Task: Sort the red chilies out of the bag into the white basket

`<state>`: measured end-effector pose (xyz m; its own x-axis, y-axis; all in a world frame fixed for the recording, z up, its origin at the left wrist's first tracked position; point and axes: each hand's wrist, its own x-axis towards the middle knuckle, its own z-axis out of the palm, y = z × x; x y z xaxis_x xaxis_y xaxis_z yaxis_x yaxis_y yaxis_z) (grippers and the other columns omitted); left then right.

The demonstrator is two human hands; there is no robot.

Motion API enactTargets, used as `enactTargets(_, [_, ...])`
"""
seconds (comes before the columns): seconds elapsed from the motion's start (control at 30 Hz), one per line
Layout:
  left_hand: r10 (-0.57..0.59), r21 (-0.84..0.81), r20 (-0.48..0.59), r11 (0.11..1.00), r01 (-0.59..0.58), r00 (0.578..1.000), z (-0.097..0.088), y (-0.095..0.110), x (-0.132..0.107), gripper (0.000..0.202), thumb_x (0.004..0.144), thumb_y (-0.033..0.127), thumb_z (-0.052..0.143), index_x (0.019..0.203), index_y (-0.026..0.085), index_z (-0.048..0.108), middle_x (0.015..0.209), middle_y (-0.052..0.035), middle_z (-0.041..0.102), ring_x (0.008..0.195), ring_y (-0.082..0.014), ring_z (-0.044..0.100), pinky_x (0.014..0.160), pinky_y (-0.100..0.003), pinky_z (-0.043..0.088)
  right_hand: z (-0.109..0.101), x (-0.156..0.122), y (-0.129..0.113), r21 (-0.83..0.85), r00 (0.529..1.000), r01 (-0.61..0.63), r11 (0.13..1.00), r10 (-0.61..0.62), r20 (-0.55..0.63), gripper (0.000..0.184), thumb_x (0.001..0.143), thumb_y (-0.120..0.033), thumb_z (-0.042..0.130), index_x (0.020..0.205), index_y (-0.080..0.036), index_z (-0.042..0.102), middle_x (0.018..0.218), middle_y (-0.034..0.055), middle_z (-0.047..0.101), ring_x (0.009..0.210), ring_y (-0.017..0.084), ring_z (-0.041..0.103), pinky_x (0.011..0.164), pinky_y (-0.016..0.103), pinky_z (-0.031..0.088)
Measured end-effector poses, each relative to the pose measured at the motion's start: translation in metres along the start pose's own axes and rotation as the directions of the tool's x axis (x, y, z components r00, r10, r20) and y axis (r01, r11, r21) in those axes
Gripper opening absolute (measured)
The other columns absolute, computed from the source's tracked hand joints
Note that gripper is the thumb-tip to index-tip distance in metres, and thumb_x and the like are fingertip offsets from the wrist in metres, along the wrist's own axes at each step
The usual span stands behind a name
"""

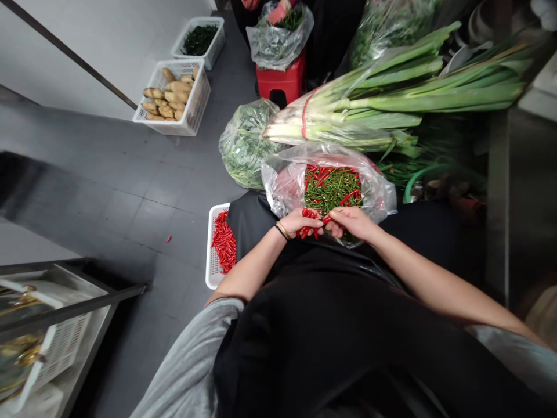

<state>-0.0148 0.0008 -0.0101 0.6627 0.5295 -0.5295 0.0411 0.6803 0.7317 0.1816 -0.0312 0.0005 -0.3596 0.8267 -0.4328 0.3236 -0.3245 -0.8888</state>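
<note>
Several red chillies (309, 216) lie in my left hand (292, 223), whose fingers curl round them. My right hand (351, 220) pinches a red chilli (326, 220) at the fingertips, close beside the left. Both hands are over the near edge of an open clear plastic bag (282, 188) in front of me. Inside the bag are green chilli stems (333, 191) mixed with red chillies. To the left, a white plastic basket (210, 270) holds a heap of loose red chillies (224, 247); my dark apron hides part of it.
Large leeks (369, 110) tied with a red band lie beyond the bag, beside bagged greens (248, 142). A potato basket (195, 116) stands farther left. A co-worker's hand (279, 13) reaches into a bag on a red stool (285, 78). One chilli (169, 238) lies on the floor.
</note>
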Motion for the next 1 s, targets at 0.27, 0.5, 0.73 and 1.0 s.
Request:
enactTargets(0.27, [-0.074, -0.090, 0.033, 0.993, 0.077, 0.997, 0.020, -0.003, 0.005, 0.028, 0.060, 0.027, 0.079, 0.067, 0.010, 0.059, 0.052, -0.0034, 0.063, 0.034, -0.0062, 0.046, 0.034, -0.018, 0.025, -0.006, -0.009, -0.011, -0.958, 0.964, -0.041, 0.284, -0.242, -0.113, 0.043, 0.101, -0.036, 0.030, 0.104, -0.015, 0.068, 0.097, 0.0146, 0.067, 0.081, 0.023, 0.064, 0.057, 0.029, 0.031])
enactTargets(0.5, [-0.063, -0.390, -0.022, 0.920, 0.049, 0.998, 0.001, 0.004, 0.004, 0.019, 0.058, 0.020, 0.066, 0.067, 0.014, 0.050, 0.058, -0.0050, 0.065, 0.037, -0.0072, 0.045, 0.033, -0.017, 0.013, -0.047, 0.019, 0.000, -0.997, 0.992, -0.017, 0.081, -0.123, -0.027, 0.033, 0.097, -0.023, 0.035, 0.107, -0.015, 0.065, 0.105, 0.0179, 0.061, 0.088, 0.026, 0.063, 0.062, 0.030, 0.035])
enactTargets(0.73, [0.030, -0.304, -0.235, 0.947, -0.103, 0.972, 0.007, 0.002, 0.011, 0.032, 0.059, 0.029, 0.081, 0.066, 0.012, 0.056, 0.049, 0.0029, 0.053, 0.037, -0.0044, 0.041, 0.037, -0.018, 0.019, -0.045, 0.024, -0.009, -0.491, 0.975, -0.061, 0.869, -0.053, -0.216, 0.024, 0.083, -0.043, 0.055, 0.082, -0.019, 0.055, 0.073, 0.0067, 0.065, 0.063, 0.019, 0.061, 0.058, 0.030, 0.047])
enactTargets(1.0, [0.048, -0.192, -0.068, 0.980, -0.060, 0.997, 0.009, -0.007, 0.016, 0.040, 0.051, 0.036, 0.087, 0.052, 0.014, 0.054, 0.042, 0.0013, 0.048, 0.041, -0.0087, 0.042, 0.043, -0.025, 0.030, -0.009, 0.017, -0.035, -0.458, 0.938, 0.198, 0.866, -0.303, -0.167, 0.032, 0.080, -0.046, 0.054, 0.062, -0.023, 0.043, 0.058, -0.0003, 0.054, 0.055, 0.013, 0.050, 0.057, 0.027, 0.041])
